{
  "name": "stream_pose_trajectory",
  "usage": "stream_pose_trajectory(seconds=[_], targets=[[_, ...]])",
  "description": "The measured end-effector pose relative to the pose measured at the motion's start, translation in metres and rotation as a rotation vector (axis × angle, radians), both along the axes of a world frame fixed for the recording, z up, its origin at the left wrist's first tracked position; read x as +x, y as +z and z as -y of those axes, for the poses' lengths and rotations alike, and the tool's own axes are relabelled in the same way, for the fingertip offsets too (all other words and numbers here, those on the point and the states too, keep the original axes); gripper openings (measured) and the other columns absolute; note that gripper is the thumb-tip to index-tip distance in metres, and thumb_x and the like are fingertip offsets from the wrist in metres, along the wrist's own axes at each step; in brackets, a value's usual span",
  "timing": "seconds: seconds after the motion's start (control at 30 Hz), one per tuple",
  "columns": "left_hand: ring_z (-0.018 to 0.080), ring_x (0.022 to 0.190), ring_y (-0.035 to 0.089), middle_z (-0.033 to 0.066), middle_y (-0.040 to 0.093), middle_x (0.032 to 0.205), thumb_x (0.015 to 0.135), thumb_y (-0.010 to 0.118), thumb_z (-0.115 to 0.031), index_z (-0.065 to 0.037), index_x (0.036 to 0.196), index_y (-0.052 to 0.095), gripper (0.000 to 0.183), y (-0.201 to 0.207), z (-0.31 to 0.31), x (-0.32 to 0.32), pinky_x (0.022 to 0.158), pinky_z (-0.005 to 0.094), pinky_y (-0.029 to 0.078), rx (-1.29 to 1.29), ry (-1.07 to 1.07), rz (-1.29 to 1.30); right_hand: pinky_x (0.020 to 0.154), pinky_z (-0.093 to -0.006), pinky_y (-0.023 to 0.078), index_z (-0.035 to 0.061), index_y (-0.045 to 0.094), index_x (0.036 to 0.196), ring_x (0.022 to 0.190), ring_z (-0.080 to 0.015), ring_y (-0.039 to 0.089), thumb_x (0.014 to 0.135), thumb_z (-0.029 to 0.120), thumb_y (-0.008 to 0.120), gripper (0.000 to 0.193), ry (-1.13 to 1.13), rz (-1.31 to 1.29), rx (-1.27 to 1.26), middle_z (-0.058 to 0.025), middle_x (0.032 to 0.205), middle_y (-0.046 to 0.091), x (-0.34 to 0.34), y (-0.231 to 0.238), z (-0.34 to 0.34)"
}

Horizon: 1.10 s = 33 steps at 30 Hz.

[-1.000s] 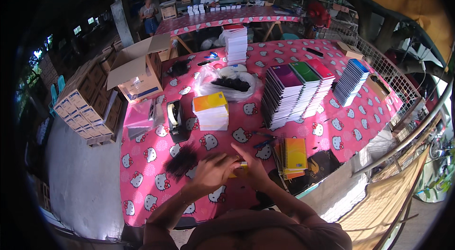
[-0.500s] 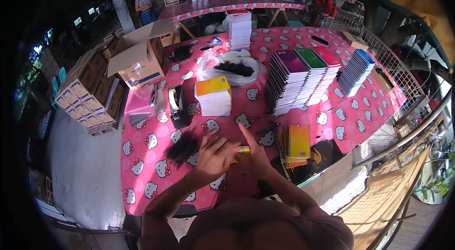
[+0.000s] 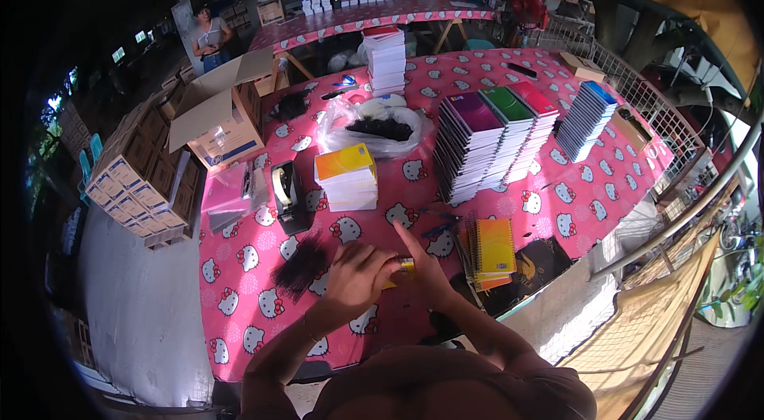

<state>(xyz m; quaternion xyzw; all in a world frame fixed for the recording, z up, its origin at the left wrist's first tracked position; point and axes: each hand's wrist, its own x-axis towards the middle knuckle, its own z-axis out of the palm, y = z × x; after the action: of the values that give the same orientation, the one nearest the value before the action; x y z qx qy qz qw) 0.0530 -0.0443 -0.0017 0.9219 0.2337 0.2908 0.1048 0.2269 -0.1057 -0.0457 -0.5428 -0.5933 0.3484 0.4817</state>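
Just in front of my body, both hands are over the near part of the pink table. Between them is a small yellow notebook [image 3: 407,265], mostly covered by my fingers. My left hand [image 3: 356,277] has its fingers bent and closed at the notebook's left edge. My right hand [image 3: 427,275] grips it from the right, with its index finger stretched forward. Beside my left hand lies a pile of thin black binding coils [image 3: 299,267]. Several yellow spiral notebooks [image 3: 495,245] are stacked near my right forearm. Ahead stands a stack of yellow-covered paper pads [image 3: 346,180].
Beyond are a black tape dispenser [image 3: 288,196], a plastic bag [image 3: 338,132] of black coils, and tall notebook stacks [image 3: 471,151]. Blue-handled pliers [image 3: 439,227] lie ahead of my right hand. An open carton [image 3: 231,127] stands at far left. Two people are in the background.
My left index finger, raised before, has come down and bent over the notebook. The whole view has shifted slightly. My right hand keeps nearly the same pose.
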Motion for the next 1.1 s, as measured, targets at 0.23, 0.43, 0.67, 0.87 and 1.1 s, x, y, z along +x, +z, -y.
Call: stream_pose_trajectory(seconds=[0.23,0.43,0.67,0.87,1.1], targets=[[0.0293,0.084,0.061,0.0094,0.062,0.091,0.092,0.065,-0.028,-0.007,0.104,0.066,0.025,-0.003,-0.003,0.009,0.079,0.0430,0.047,0.088,0.046,0.045,0.089,-0.0442,0.053,0.0178,0.020,0.158,0.110,-0.0417,0.064,0.086,0.020,0.072,0.089,-0.014,0.046,0.101,-0.0200,0.133,0.059,0.002,-0.007,-0.006],[0.0293,0.080,0.059,0.0091,0.060,0.089,0.086,0.072,-0.022,-0.006,0.098,0.068,0.021,0.001,-0.002,0.009,0.069,0.0415,0.050,0.155,0.050,0.126,0.096,-0.0412,0.050,0.0146,0.023,0.156,0.119,-0.0385,0.060,0.088,0.018,0.070,0.083,0.021,0.057,0.117,-0.0205,0.130,0.060,-0.001,-0.010,-0.006],[0.0272,0.076,0.056,0.0085,0.056,0.087,0.082,0.076,-0.016,-0.004,0.095,0.068,0.020,0.005,-0.002,0.000,0.065,0.0388,0.049,0.261,0.038,0.113,0.085,-0.0311,0.054,0.0047,0.063,0.124,0.101,-0.0218,0.069,0.091,0.016,0.071,0.035,0.021,-0.089,0.076,-0.0141,0.108,0.070,0.019,0.002,0.003],[0.0268,0.077,0.056,0.0072,0.055,0.086,0.081,0.077,-0.015,-0.005,0.098,0.069,0.021,-0.001,0.001,0.005,0.065,0.0386,0.049,0.240,0.058,0.126,0.078,-0.0227,0.052,0.0002,0.071,0.113,0.089,-0.0068,0.064,0.092,0.011,0.072,0.023,-0.070,-0.011,0.054,-0.0066,0.098,0.072,0.020,0.013,0.005],[0.0259,0.078,0.058,0.0071,0.061,0.092,0.083,0.075,-0.014,-0.004,0.102,0.069,0.022,-0.005,0.001,0.002,0.070,0.0399,0.047,0.255,0.074,0.078,0.073,-0.0227,0.051,0.0005,0.071,0.111,0.083,-0.0053,0.062,0.089,0.008,0.074,0.023,-0.014,-0.198,0.015,-0.0061,0.092,0.073,0.030,0.000,-0.003]])
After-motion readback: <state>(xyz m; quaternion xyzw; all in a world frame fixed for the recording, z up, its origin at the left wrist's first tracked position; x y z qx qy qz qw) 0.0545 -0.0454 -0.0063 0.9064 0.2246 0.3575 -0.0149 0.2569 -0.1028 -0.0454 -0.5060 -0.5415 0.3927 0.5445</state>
